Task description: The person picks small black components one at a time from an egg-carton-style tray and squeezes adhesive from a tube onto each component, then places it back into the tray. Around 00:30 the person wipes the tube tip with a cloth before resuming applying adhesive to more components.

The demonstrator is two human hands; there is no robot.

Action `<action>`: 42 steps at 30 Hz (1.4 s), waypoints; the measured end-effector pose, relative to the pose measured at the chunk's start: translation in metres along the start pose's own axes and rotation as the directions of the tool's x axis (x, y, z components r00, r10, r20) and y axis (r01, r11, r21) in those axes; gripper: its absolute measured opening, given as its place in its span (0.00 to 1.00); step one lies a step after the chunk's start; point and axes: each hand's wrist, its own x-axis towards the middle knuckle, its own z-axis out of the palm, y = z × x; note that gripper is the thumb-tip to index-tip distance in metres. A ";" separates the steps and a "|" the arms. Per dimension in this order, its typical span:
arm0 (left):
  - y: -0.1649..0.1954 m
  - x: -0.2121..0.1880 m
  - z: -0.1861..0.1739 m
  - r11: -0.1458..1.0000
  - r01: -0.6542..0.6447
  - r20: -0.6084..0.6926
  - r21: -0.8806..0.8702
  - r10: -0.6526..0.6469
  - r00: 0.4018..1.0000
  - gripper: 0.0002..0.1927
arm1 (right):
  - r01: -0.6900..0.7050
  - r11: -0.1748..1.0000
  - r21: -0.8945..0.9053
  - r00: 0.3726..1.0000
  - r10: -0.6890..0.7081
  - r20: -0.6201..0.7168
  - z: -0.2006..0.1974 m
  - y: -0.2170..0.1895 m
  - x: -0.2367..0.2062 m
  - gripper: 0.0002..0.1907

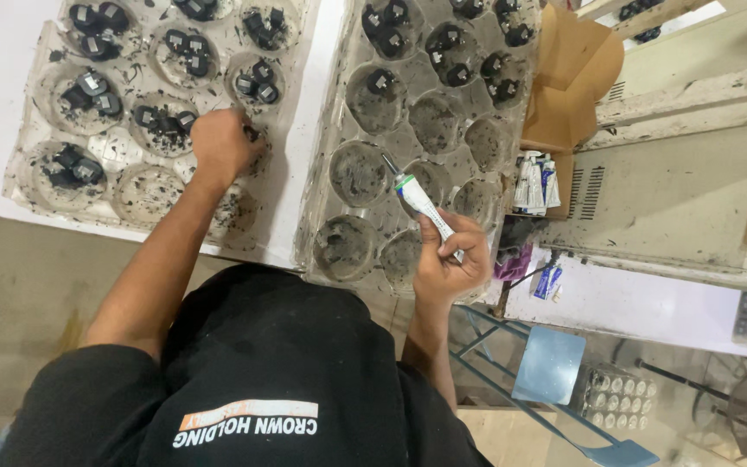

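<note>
My left hand (220, 143) reaches into a pocket of the left clear plastic tray (32, 169), its fingers curled around a small black part (252, 134). Other pockets of that tray hold pairs of similar black parts (92, 91). In my right hand (451, 259) is a white glue tube (418, 201) with a green collar. Its nozzle points up and left over the right clear tray (326, 186). That tray's near pockets are smeared dark and hold nothing. Its far pockets hold black parts (447, 39).
Both trays lie on a white table (300, 186). To the right are a brown cardboard box (568, 86), several glue tubes (536, 182) and a dirty grey machine top (676, 186). Lower right stand a blue stool (551, 363) and a small clear tray (611, 398).
</note>
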 end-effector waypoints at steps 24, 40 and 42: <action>0.210 -0.048 -0.187 0.201 -0.131 -0.053 -0.971 0.353 0.934 0.22 | 0.391 0.892 -0.229 0.912 -0.409 -0.039 -0.013 -0.073 0.047 0.26; 0.206 -0.056 -0.182 0.284 -0.087 0.020 -0.955 0.353 0.935 0.24 | 0.449 0.861 -0.240 0.890 -0.454 0.035 -0.020 -0.062 0.047 0.24; 0.205 -0.057 -0.179 0.258 -0.052 0.043 -0.965 0.350 0.936 0.25 | 0.439 0.868 -0.232 0.896 -0.442 0.041 -0.022 -0.063 0.047 0.24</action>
